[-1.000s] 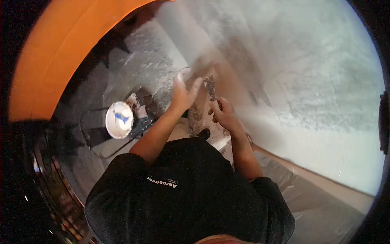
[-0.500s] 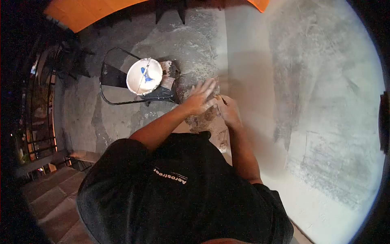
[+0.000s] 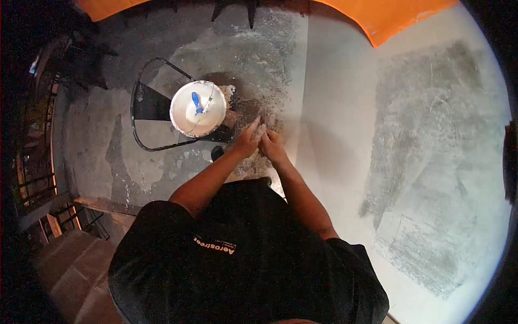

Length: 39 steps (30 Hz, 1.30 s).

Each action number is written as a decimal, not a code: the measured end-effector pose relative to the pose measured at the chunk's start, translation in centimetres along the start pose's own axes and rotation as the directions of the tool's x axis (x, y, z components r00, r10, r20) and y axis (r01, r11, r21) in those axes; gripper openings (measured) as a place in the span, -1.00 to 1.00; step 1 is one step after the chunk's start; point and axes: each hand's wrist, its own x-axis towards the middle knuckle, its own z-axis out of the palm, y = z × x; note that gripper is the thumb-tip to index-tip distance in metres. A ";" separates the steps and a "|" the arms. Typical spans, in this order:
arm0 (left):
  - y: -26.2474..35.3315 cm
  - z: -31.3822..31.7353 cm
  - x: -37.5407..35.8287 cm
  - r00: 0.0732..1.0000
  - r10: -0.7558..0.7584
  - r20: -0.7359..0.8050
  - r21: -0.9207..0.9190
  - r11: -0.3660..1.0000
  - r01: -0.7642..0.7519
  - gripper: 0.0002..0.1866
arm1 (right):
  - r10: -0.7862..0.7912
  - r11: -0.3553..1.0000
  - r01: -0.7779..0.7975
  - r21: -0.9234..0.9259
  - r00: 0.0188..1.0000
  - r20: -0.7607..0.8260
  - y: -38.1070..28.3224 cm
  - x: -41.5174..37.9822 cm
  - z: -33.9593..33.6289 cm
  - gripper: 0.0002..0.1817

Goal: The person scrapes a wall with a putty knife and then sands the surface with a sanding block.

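My left hand (image 3: 248, 140) and my right hand (image 3: 274, 148) meet in front of my chest, touching each other. The left fingers point forward and look pressed together. Curled fingers close my right hand around something narrow and dark, mostly hidden between the hands; its kind does not show. Just left of them, a white bucket (image 3: 181, 116) with a wire handle stands on a black metal chair (image 3: 151, 102). A blue-handled tool (image 3: 196, 101) lies inside the bucket.
A pale wall (image 3: 334, 135) with rough grey patches (image 3: 421, 151) rises on the right. The grey floor (image 3: 162, 173) has white splashes. Orange sheeting (image 3: 388, 24) hangs at the top. Dark metal railings (image 3: 38, 186) stand at the left, near brown paving (image 3: 75, 270).
Both hands have moved left and closer to my body. The left fingers, spread before, are now together against the right hand. My view has shifted, showing more orange sheeting.
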 end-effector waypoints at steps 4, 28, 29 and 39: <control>-6.2 -1.2 2.0 0.952 -0.233 0.198 -0.056 0.967 0.249 -0.48 | 0.109 0.994 -0.113 -0.014 0.979 -0.170 0.4 2.0 2.3 -0.70; -46.5 10.5 6.8 0.354 -0.649 -0.673 -0.401 0.722 0.563 -0.47 | -0.015 0.734 0.150 -0.663 0.979 0.205 20.6 43.1 7.4 -0.54; -50.0 11.1 7.9 0.369 -0.640 -0.674 -0.411 0.740 0.533 -0.47 | -0.037 0.755 0.145 -0.640 0.983 0.180 20.5 43.4 7.9 -0.55; -52.2 13.3 5.8 0.611 -0.479 -0.630 -0.125 0.839 0.529 -0.50 | -0.451 0.525 0.569 -0.632 0.816 0.360 23.1 42.5 7.5 -0.51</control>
